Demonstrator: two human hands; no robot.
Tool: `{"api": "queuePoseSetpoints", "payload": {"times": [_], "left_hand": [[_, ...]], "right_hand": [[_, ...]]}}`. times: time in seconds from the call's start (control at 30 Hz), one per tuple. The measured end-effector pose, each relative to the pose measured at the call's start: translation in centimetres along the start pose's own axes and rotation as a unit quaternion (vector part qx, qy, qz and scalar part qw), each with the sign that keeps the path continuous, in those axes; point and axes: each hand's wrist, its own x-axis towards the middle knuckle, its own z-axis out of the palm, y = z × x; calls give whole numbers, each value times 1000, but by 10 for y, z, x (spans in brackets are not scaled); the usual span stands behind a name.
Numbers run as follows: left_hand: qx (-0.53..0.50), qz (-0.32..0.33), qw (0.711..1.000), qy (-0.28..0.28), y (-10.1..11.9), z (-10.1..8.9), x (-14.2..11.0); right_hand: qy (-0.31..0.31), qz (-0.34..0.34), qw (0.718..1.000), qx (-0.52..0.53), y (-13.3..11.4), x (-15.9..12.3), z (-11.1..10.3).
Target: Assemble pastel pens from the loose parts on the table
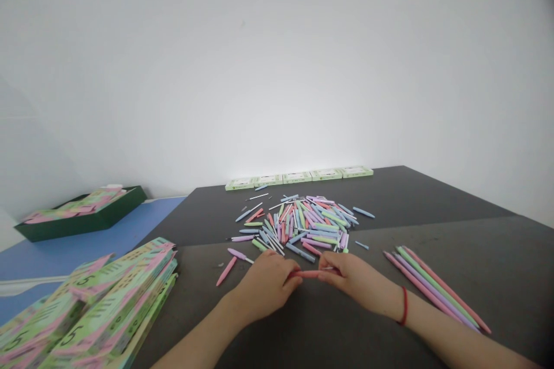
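Between my two hands lies a coral-pink pen [309, 274], level and above the near part of the dark table. Its left end is pinched by my left hand [270, 279], with thumb and fingers closed on it. My right hand [352, 279], a red cord at its wrist, grips the other end. A thin pale piece shows by the right fingertips; I cannot tell what it is. Just beyond my hands spreads a heap of pen parts [298, 225] in pink, blue, green and purple, with white refills among them. A pink barrel [226, 271] rests left of my left hand.
Several assembled pens [433, 288] lie side by side at right. Stacked printed boxes [108, 305] fill the near left. A dark green tray [86, 222] with packages stands on a blue surface [162, 207]. Flat boxes [297, 177] line the table's back by the wall.
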Motion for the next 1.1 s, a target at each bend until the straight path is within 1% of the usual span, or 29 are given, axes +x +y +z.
{"api": "queuePoseSetpoints", "payload": {"times": [0.07,0.1,0.23,0.27,0.3,0.37,0.43,0.47,0.5,0.57,0.63,0.67,0.77,0.8,0.83,0.9,1.0,1.03,1.1], "left_hand": [[22,25,999,-9,-1,0,1],[30,30,999,-1,-1,0,2],[47,40,997,51,-1,6,4],[50,40,996,60,-1,7,5],[50,40,996,67,-1,8,5],[49,36,995,79,-1,9,5],[48,37,995,85,-2,9,5],[48,40,994,87,-1,8,4],[46,45,994,88,-1,7,4],[42,58,993,89,-1,6,4],[36,66,993,86,-1,6,4],[32,68,994,82,-1,7,4],[18,72,995,67,-2,10,4],[12,75,995,63,-2,11,4],[7,78,995,60,-3,12,4],[0,79,995,55,-4,13,4],[-1,62,997,51,-7,13,5],[-1,53,997,53,-9,12,5],[-4,38,998,59,-12,11,6]], "right_hand": [[-1,-9,1000,4,0,0,0],[-14,-10,1000,21,1,0,0],[-105,25,987,122,3,1,-1],[-108,28,986,122,3,1,-2],[-94,24,990,104,2,0,-3],[-42,4,998,44,0,-2,-6],[5,-11,1000,3,-2,-3,-7],[6,-15,1000,12,-1,-3,-6],[-14,-11,999,47,0,-3,-5],[-81,18,986,148,4,-1,-1],[-140,57,959,240,8,1,3],[-155,73,946,276,10,2,5],[-170,100,914,354,11,2,8],[-174,108,906,371,10,2,8],[-177,112,903,374,9,2,7],[-182,112,910,356,6,1,3],[-191,77,935,288,8,2,-7],[-178,60,948,257,9,2,-11],[-120,27,974,189,13,3,-16]]}}
